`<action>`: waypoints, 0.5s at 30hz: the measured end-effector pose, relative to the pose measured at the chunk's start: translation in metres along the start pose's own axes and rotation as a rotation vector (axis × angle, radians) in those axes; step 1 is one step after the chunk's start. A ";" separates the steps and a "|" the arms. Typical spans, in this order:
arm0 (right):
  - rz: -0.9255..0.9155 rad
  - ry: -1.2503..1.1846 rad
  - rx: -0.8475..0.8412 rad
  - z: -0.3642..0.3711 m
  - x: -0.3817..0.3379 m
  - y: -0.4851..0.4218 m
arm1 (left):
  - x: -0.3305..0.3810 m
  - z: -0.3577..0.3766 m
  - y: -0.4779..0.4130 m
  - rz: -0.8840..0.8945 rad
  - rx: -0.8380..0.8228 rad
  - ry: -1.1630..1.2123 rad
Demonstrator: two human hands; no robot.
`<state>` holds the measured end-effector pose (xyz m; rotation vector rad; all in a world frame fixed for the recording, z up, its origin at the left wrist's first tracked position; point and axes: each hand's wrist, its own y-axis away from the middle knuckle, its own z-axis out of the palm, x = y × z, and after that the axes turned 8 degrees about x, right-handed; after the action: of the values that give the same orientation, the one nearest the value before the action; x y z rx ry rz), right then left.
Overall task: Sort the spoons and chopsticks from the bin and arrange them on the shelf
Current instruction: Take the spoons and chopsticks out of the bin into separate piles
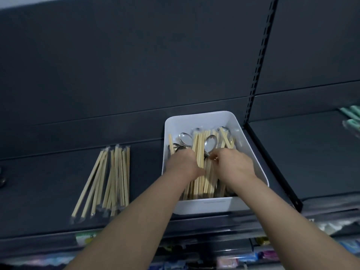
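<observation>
Both hands work inside a white bin (204, 208) on a dark shelf (48, 193). The left hand (183, 165) has its grip curled round a bundle of chopsticks (198, 149). The right hand (234, 165) curls in beside a steel spoon (210, 144), and what its grip holds cannot be told. Sorted chopsticks (111, 178) lie on the shelf to the left. The sticks look light, stiff and slick-sleeved, and are probably best taken mid-length.
</observation>
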<state>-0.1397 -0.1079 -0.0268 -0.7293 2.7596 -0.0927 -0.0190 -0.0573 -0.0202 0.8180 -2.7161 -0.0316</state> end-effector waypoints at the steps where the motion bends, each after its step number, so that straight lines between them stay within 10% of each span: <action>1: 0.009 -0.007 0.004 0.000 0.002 0.002 | 0.001 0.001 0.000 -0.013 -0.001 -0.002; 15: 0.081 -0.125 -0.201 0.010 -0.038 -0.003 | -0.018 -0.025 -0.003 -0.051 0.157 0.184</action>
<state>-0.1036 -0.0913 -0.0259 -0.6463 2.6994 0.2416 0.0040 -0.0490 -0.0017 0.8874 -2.5481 0.2374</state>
